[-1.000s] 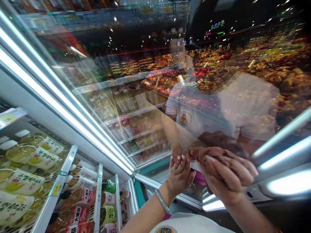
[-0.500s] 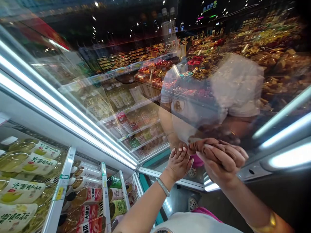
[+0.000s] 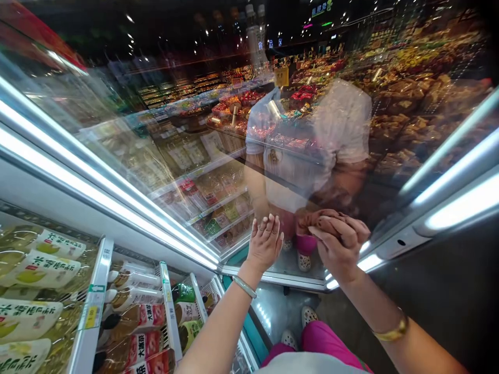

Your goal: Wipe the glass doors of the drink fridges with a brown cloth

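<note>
My left hand [image 3: 264, 245] lies against the glass door [image 3: 218, 182] of a lit drinks cooler, fingers stretched upward, a pale bangle on that wrist. To its right, my right hand [image 3: 343, 241] is closed with bent fingers at the same glass, a gold bracelet on the forearm. A brownish, wrinkled shape shows along its knuckles; I cannot tell whether this is a cloth or the hand's reflection. Whatever the fist may hold is hidden. The pane mirrors my light shirt and arms.
At left, cooler shelves hold large bottles with pale labels [image 3: 50, 267], red-labelled bottles [image 3: 144, 343] and a green-labelled bottle [image 3: 183, 292]. Bright light strips [image 3: 97, 200] run along the frame. My shoes [image 3: 307, 315] are on the floor below. Packaged goods appear in the glass.
Both hands have shifted leftward in view, the left fingers now spread straighter. My view has tilted, so more of my pink trousers and shoes show.
</note>
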A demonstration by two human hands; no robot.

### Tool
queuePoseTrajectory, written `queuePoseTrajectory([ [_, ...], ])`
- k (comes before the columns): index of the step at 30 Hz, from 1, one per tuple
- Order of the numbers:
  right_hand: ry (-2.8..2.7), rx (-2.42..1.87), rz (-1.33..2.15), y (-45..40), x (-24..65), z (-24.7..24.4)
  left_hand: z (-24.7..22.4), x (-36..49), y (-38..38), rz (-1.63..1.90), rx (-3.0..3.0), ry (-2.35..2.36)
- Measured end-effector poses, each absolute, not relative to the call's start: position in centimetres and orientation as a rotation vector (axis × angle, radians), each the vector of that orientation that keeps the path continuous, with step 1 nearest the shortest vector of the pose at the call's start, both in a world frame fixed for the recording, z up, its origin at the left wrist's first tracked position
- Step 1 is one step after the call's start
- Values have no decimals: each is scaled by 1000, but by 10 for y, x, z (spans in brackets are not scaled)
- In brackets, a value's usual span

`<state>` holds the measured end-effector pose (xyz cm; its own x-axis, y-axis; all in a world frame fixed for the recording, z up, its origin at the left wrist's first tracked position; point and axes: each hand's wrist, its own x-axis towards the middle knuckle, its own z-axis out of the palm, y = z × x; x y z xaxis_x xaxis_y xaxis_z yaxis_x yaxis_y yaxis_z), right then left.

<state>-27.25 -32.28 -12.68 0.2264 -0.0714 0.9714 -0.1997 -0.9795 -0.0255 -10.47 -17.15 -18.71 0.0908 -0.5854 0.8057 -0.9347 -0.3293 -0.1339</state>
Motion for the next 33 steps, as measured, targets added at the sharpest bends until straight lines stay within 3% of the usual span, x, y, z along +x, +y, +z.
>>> queuePoseTrajectory([
  [5, 66, 2476, 1622, -294, -248, -149, -188, -97, -157, 1107, 2005, -1434],
  [9, -33, 2550, 1596, -310, -278, -164, -195, -103, -151, 1070, 2046, -1431],
  [15, -160, 2331, 1770, -321, -276, -133, -198, -130, -173, 1064, 1986, -1443],
  [21, -23, 2482, 1558, -317, -286, -132, -186, -151, -193, 1057, 1878, -1453],
  [29, -282, 2081, 1835, -342, -302, -24, -121, -168, -228, 1004, 1746, -1470],
  [33, -115, 2214, 1711, -341, -311, -63, -130, -178, -231, 988, 1754, -1464],
])
